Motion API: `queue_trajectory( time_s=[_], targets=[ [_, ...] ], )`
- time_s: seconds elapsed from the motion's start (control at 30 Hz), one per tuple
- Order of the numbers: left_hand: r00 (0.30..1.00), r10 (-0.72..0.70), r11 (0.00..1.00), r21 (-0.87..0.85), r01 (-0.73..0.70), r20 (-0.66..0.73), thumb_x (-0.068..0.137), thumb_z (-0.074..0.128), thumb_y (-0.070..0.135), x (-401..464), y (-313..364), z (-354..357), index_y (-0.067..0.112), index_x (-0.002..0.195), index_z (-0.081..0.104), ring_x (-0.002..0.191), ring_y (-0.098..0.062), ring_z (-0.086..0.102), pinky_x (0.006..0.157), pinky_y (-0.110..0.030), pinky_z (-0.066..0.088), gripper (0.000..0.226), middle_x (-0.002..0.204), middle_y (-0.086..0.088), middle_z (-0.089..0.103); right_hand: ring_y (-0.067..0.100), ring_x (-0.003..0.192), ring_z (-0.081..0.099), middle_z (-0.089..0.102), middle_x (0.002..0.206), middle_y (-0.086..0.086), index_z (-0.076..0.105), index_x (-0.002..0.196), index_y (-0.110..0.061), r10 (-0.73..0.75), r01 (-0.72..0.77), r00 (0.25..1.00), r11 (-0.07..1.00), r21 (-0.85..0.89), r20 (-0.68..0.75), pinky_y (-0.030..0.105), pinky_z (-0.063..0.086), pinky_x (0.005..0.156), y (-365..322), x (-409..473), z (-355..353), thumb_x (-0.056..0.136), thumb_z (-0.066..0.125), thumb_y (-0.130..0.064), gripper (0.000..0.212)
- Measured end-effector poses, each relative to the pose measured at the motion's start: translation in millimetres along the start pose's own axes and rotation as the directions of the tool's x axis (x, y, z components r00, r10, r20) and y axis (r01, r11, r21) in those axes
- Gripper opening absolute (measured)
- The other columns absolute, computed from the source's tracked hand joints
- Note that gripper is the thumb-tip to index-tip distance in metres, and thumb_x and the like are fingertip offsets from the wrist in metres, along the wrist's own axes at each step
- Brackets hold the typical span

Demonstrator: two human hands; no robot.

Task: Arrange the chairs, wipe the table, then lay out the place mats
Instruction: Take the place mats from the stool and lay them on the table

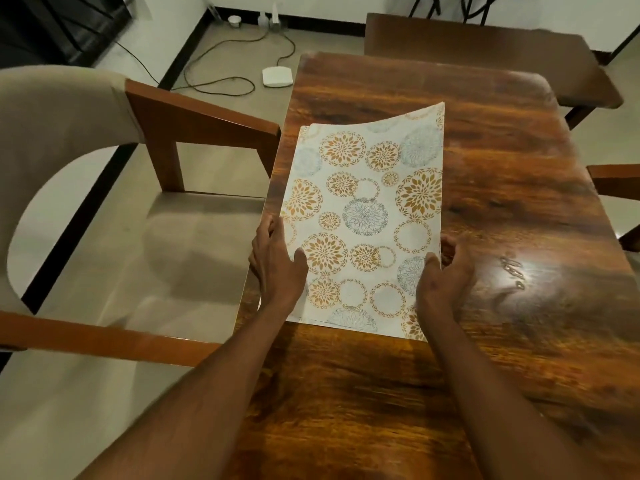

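Place mat (pixel 363 220), white with gold and grey-blue floral medallions, lies lengthwise on the wooden tabletop (pixel 502 188) near its left edge, beside the padded armchair (pixel 145 237). Its near end rests on the wood, while the far right corner curls up off the surface.

We judge we are at the laying-out step, with this mat being set in front of the armchair. To do it well, we should square the mat's long left side with the tabletop's edge, keeping it just inside that edge so nothing overhangs. Then we lower the far end and press outward from the middle so the curled corner flattens. A thin, flexible sheet like this will likely slide on the glossy wood, so light, even pressure from both sides is safer than a push from one.

Our left hand (pixel 277 258) grips the mat's left edge, thumb on top and fingers wrapped under. Our right hand (pixel 446 271) pinches the right edge the same way, thumb on the printed face, fingers curled behind. Both forearms reach forward nearly parallel, wrists low over the wood.
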State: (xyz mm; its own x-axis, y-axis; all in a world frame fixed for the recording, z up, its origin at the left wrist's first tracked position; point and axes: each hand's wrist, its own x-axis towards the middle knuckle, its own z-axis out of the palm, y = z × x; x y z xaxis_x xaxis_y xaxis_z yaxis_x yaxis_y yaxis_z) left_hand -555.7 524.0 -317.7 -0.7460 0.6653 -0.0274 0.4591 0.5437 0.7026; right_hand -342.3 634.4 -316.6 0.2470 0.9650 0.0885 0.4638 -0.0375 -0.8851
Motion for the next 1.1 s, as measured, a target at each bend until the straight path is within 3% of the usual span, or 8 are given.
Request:
queue_trajectory(
  time_s=[0.1,0.3,0.43,0.53,0.7,0.9,1.03,1.1],
  targets=[
    [1.0,0.002,1.0,0.025,-0.002,0.014,0.095,0.07,0.016,2,2,-1,0.014,0.159,0.044,0.153,-0.025,0.031,0.124,-0.048,0.022,0.069,0.169,0.0,0.03,0.02,0.103,0.07,0.071,0.113,0.001,0.067,0.119,-0.017,0.038,-0.04,0.999,0.997,0.072,0.026,0.045,0.062,0.09,0,2,-2,0.095,0.063,0.004,0.032],
    [0.999,-0.015,0.999,0.03,0.014,0.034,0.101,0.067,0.032,8,29,-10,0.014,0.158,0.046,0.158,-0.028,0.026,0.126,-0.048,0.016,0.063,0.173,-0.007,0.029,0.009,0.097,0.073,0.074,0.104,-0.003,0.067,0.118,-0.015,0.148,-0.166,0.985,0.944,0.284,0.084,0.026,0.063,0.076,-14,19,-30,0.095,0.063,0.008,0.032],
    [0.996,-0.059,0.981,-0.179,0.07,0.062,0.104,0.06,0.043,16,67,-11,0.016,0.15,0.055,0.143,-0.028,0.051,0.121,-0.039,0.023,0.053,0.151,-0.005,0.059,0.011,0.094,0.074,0.076,0.106,0.0,0.068,0.123,-0.01,0.182,-0.214,0.976,0.896,0.389,0.117,0.019,0.061,0.07,-20,47,-67,0.095,0.066,0.008,0.034],
    [0.998,-0.031,0.963,-0.265,0.042,0.046,0.098,0.055,0.047,15,105,3,0.025,0.14,0.064,0.126,-0.028,0.064,0.121,-0.059,0.033,0.048,0.133,-0.004,0.072,0.015,0.097,0.076,0.078,0.107,0.004,0.07,0.123,-0.009,0.189,-0.214,0.977,0.883,0.418,0.102,0.026,0.063,0.076,-16,75,-103,0.093,0.068,0.009,0.034],
    [0.995,0.025,0.964,-0.266,0.0,0.092,0.099,0.059,0.012,-5,170,39,0.021,0.133,0.072,0.101,-0.034,0.068,0.113,-0.047,0.036,0.037,0.092,-0.007,0.076,0.022,0.101,0.078,0.08,0.104,0.006,0.073,0.109,-0.019,0.204,-0.202,0.979,0.918,0.34,0.032,0.043,0.065,0.09,7,116,-170,0.088,0.071,0.006,0.032],
    [0.972,0.089,0.967,-0.252,-0.033,0.216,0.098,0.067,0.009,-63,218,100,0.015,0.129,0.073,0.111,-0.036,0.067,0.113,-0.046,0.034,0.032,0.105,-0.009,0.076,0.021,0.103,0.074,0.077,0.114,0.005,0.073,0.126,-0.01,0.181,-0.178,0.982,0.983,0.041,-0.059,0.049,0.065,0.092,64,151,-247,0.092,0.073,-0.005,0.034],
    [0.956,0.139,0.974,-0.211,-0.084,0.258,0.101,0.066,0.009,-88,219,130,0.024,0.107,0.07,0.11,-0.038,0.064,0.111,-0.046,0.03,0.016,0.092,-0.006,0.067,0.018,0.101,0.074,0.078,0.112,0.002,0.077,0.123,-0.014,0.138,-0.141,0.989,0.987,-0.07,-0.044,0.047,0.065,0.092,93,162,-266,0.092,0.071,-0.004,0.033],
    [0.955,0.13,0.98,-0.183,-0.083,0.266,0.102,0.066,0.01,-93,212,140,0.02,0.114,0.073,0.111,-0.037,0.063,0.112,-0.046,0.029,0.017,0.093,-0.006,0.065,0.017,0.1,0.074,0.078,0.112,0.003,0.077,0.123,-0.012,0.126,-0.129,0.991,0.987,-0.096,-0.037,0.044,0.064,0.093,102,165,-267,0.092,0.071,-0.001,0.034]
  ],
)
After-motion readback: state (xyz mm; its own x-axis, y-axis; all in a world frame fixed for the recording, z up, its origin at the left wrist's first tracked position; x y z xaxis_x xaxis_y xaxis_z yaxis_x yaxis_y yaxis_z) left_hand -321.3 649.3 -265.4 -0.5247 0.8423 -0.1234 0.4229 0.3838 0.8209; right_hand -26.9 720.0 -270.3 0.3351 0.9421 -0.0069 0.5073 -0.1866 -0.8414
